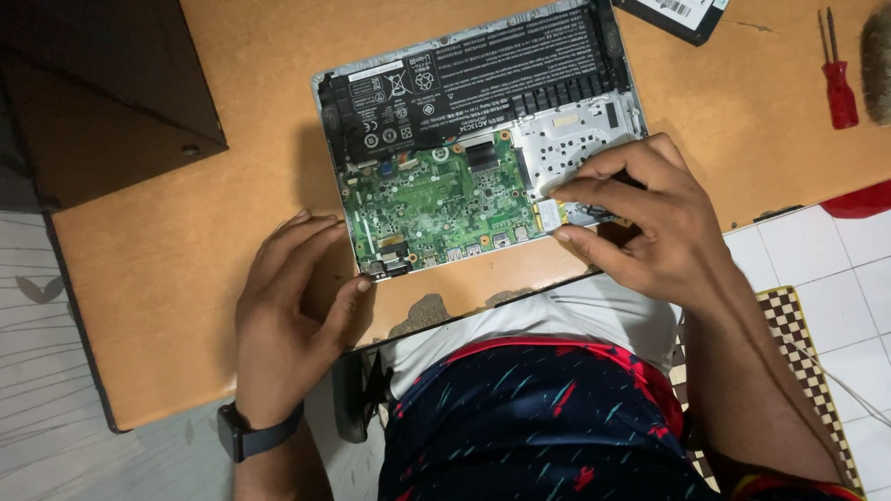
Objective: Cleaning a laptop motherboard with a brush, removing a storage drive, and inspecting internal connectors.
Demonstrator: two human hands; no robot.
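While opened, the laptop (483,139) bares green circuitry.

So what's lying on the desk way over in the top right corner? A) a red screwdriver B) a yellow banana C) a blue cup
A: a red screwdriver lies on the wooden desk, up and to the right of the opened laptop and away from both hands.

opened laptop (483,139) on table (186,250); screwdriver (840,83) right of it; dark panel (102,93) left.
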